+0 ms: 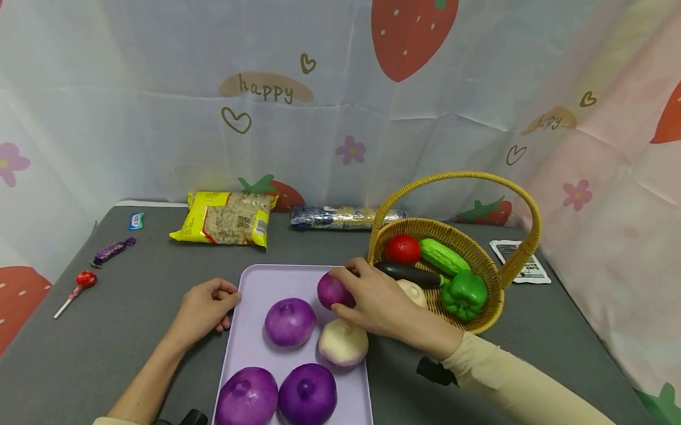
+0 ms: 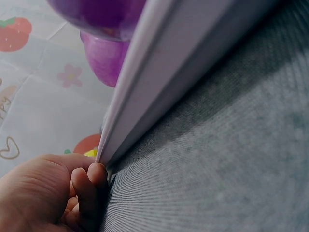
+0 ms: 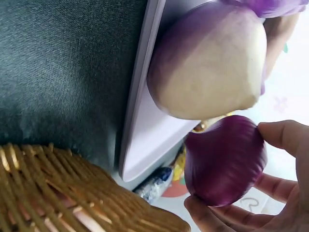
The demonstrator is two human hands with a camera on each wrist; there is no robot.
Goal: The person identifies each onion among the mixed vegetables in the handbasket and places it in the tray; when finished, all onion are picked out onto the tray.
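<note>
My right hand (image 1: 380, 302) grips a red onion (image 1: 330, 292) above the far right part of a pale lilac tray (image 1: 248, 350). In the right wrist view, thumb and fingers curve round the onion (image 3: 227, 164), beside a white-and-purple turnip (image 3: 207, 67). At the tray's left side, my left hand (image 1: 208, 304) pinches the rim between thumb and curled fingers, as the left wrist view (image 2: 89, 181) shows. On the tray lie the turnip (image 1: 342, 342) and purple onion-like vegetables: one in the middle (image 1: 290, 322), two near the front (image 1: 247, 401).
Right of the tray stands a wicker basket (image 1: 498, 294) with a tall handle, holding a tomato (image 1: 402, 250), eggplant, cucumber, green pepper (image 1: 465, 295) and a whitish vegetable. Behind are a yellow bag (image 1: 230, 219) and a long packet (image 1: 340, 217). A lollipop (image 1: 85, 279) and wrapped sweets lie left.
</note>
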